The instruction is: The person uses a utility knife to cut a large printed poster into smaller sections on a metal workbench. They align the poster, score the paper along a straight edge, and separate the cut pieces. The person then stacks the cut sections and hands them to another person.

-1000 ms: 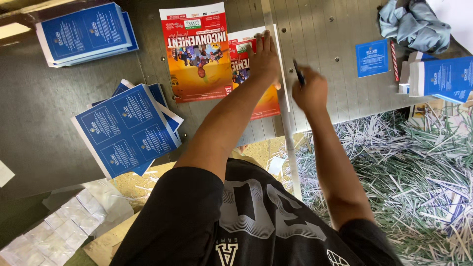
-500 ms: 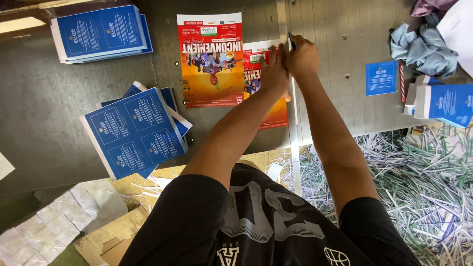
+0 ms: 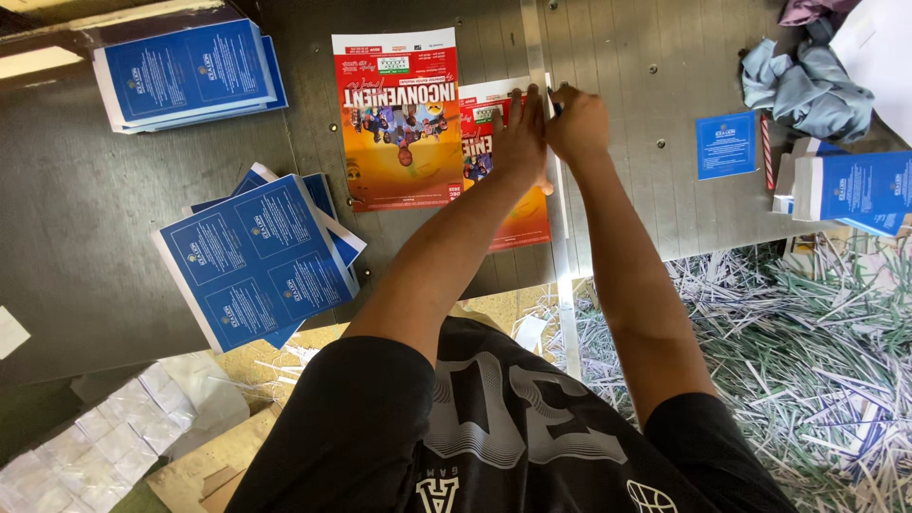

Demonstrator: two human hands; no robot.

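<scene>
A: What lies along the left side of the dark tabletop [image 3: 85,228]?

B: A blue leaflet stack [image 3: 185,74] sits at the far left corner, and a fanned blue sheet pile [image 3: 256,261] sits nearer the front edge. Next comes a red and orange poster [image 3: 399,119] near the far edge.

A: And the hands?

B: The left hand [image 3: 521,141] presses flat, fingers together, on a smaller red flyer [image 3: 508,204] just right of the poster, against a metal ruler strip [image 3: 560,228]. The right hand [image 3: 578,122] touches it, fingers curled on a thin dark tool; how tightly, I cannot tell.

A: Further right?

B: A small blue card [image 3: 726,144], crumpled grey cloth [image 3: 807,85], a blue booklet stack [image 3: 855,188], and paper shreds [image 3: 788,370] past the front edge.
</scene>
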